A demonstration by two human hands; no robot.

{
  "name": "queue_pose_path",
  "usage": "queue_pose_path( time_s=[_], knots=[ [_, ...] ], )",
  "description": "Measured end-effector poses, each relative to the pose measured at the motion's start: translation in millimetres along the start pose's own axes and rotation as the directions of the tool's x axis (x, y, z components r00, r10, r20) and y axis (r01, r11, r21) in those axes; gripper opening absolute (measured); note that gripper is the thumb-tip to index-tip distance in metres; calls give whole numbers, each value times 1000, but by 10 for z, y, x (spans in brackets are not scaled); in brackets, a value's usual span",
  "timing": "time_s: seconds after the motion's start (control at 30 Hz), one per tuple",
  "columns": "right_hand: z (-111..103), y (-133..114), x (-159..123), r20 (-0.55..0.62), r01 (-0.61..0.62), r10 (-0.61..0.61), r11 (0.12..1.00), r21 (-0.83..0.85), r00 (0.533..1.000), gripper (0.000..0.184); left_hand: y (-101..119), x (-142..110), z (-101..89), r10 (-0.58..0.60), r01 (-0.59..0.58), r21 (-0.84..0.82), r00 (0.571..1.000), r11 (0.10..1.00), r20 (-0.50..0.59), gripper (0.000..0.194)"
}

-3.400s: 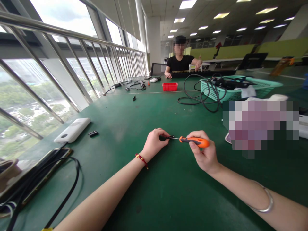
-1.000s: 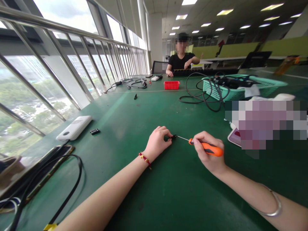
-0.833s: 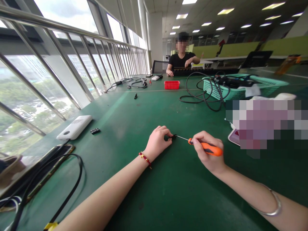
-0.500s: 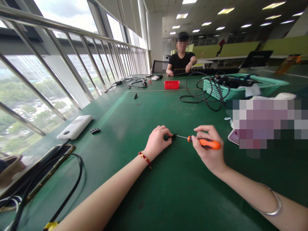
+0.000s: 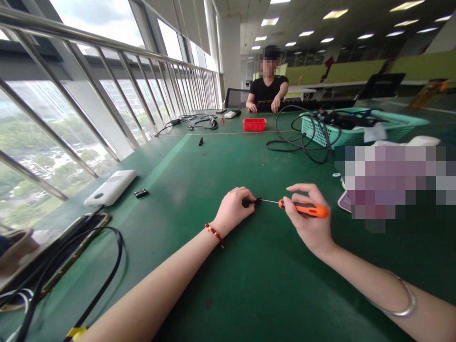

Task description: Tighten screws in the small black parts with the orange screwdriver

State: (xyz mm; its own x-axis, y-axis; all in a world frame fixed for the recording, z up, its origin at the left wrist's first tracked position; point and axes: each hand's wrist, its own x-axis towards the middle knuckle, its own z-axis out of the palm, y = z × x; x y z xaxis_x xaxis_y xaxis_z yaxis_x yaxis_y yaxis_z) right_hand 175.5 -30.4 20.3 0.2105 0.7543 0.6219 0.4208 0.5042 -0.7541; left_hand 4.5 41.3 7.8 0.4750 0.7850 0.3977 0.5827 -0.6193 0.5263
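Observation:
Between thumb and fingertips, my left hand (image 5: 235,207) pinches a small black part (image 5: 258,201), too small to make out in detail. My right hand (image 5: 312,228) grips a screwdriver (image 5: 306,209) by its orange and black handle, with the index finger raised off it. The thin metal shaft points left, and its tip meets the black part. Both hands are low over the green table (image 5: 228,294). Off to the left lies a small black block-shaped piece (image 5: 141,193), and farther back is another little black piece (image 5: 201,141).
A white power bank (image 5: 112,187) and a phone (image 5: 76,251) with a black cable lie left. Farther off are a red bin (image 5: 254,125), a teal basket (image 5: 392,128) with cables, and a seated person (image 5: 269,88). A metal railing (image 5: 107,52) runs along the left.
The screwdriver handle has tilted up slightly in my right hand, its tip still at the black part. My left hand stays put. Across the table, the person's hand has shifted a little.

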Motion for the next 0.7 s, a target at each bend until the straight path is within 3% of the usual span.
queue_pose_path(
  time_s=[0.1, 0.17, 0.33, 0.4, 0.57, 0.63, 0.7],
  knots=[
    [23, 25, 16, -99, 72, -66, 996, 52, 993, 34, 0, -1, -4, -8, 8, -4, 1000, 1000, 0, 7],
    [23, 50, 20, -104, 81, -73, 993, 84, 992, 40, -2, -2, -6, -11, 11, -5, 1000, 1000, 1, 7],
    [-21, 26, -16, 52, 11, -9, 999, -45, 999, 14, -3, 3, -8, -14, 14, -12, 1000, 1000, 8, 8],
    [-23, -1, -23, 64, 22, -17, 997, -76, 998, 10, -3, 6, -8, -17, 17, -15, 1000, 1000, 8, 8],
    [17, 28, 12, -87, 107, -104, 994, 21, 991, 36, -17, 12, -10, -13, 13, -57, 1000, 998, 4, 8],
    [17, 55, 19, -98, 95, -89, 993, 64, 991, 42, -30, 12, -11, -19, 19, -101, 1000, 995, 7, 8],
    [2, 63, 11, -54, 44, -41, 998, 50, 998, 38, -43, 13, -14, -28, 30, -139, 1000, 990, 14, 9]
  ],
)
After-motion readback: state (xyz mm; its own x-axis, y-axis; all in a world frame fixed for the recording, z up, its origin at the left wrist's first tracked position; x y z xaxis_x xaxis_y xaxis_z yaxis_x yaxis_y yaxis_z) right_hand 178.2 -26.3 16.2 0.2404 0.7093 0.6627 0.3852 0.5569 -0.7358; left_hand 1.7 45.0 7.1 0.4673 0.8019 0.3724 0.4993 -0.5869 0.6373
